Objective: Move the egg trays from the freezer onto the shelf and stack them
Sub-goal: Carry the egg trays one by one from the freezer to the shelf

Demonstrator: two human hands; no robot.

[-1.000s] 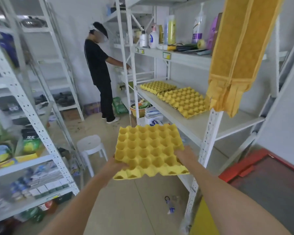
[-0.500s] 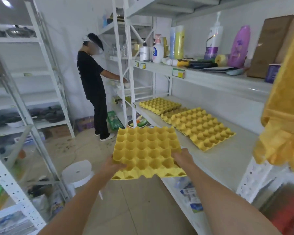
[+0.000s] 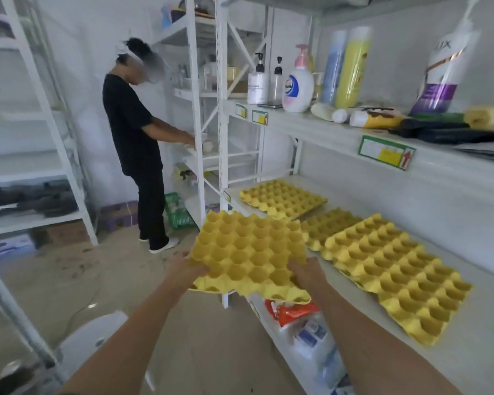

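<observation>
**Tray held at the shelf's front edge, stack spots lying ahead and to the right**

The person holds one yellow egg tray [image 3: 247,252] in the air with both hands, cups upward and roughly level, dipping a little at its near right corner. The left hand [image 3: 184,270] is clamped on the tray's near left edge; the right hand [image 3: 307,273] is clamped on the near right corner, fingers tucked under the rim. The tray hangs just outside the front edge of the shelf [image 3: 468,352], its far right corner already over that edge.

What the next move turns on is direction. Everything the tray could land on lies to the right of the grip and slightly forward. Three trays lie on the shelf board: a far tray [image 3: 283,198] towards the upright post, a middle tray [image 3: 328,228] partly covered, and a large near tray [image 3: 397,269] overlapping it and running along the shelf towards the near end. The near tray's long side runs askew to the shelf's front edge, so I'd judge the held tray needs a small turn to seat cup into cup. The right hand is the nearer one and would lead the reach.

Another person in black [image 3: 137,143] stands at the far racks, well apart and out of the way.
</observation>
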